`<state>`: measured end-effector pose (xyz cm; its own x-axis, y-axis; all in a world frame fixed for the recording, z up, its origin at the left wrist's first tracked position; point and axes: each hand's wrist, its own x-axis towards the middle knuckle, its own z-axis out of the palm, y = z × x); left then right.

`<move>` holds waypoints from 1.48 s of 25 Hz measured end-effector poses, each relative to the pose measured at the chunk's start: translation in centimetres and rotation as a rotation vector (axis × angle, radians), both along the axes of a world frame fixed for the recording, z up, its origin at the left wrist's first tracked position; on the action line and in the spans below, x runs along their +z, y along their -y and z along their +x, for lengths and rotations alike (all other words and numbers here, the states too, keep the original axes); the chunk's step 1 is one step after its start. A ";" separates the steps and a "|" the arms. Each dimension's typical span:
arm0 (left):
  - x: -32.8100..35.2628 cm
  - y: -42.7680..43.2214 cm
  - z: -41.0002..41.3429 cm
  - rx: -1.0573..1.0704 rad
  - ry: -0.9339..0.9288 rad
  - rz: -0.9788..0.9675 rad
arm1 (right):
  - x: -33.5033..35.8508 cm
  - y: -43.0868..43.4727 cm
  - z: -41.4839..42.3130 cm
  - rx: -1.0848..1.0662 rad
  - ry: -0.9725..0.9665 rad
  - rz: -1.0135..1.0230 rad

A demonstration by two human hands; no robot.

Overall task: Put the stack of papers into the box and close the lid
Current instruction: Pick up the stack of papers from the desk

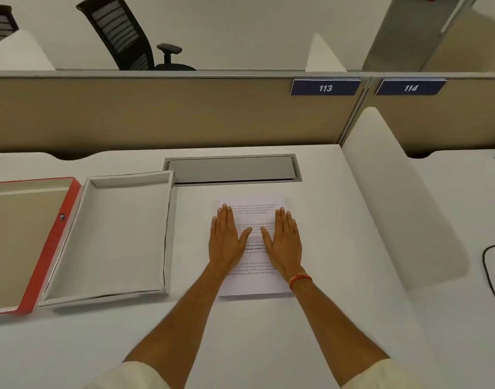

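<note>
The stack of papers (253,245) lies flat on the white bench (339,262), printed side up, to the right of the box (111,240) and well apart from it. Both hands rest palm down on the top sheet. The left hand (225,240) covers the left part of the sheet; the right hand (283,240) covers the right part. On each hand the four fingers (224,217) lie straight and close together, and the thumb is angled inward toward the other hand; nothing is pinched. An orange band (300,280) sits on the right wrist. The box is open and holds nothing; its inside is white. The lid (21,242), red on its outer rim, lies inside up to the left of the box, touching it along one long side. A grey cable hatch (232,169) is set in the bench behind the papers. A black cable (490,270) lies on the neighbouring surface at far right.
</note>
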<state>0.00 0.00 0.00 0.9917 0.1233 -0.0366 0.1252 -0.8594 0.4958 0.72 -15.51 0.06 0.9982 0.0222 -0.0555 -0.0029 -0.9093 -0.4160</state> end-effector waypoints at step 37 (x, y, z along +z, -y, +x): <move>1.8 -0.8 3.1 0.503 -0.400 -0.505 | 1.9 0.3 3.1 -0.443 -0.369 0.488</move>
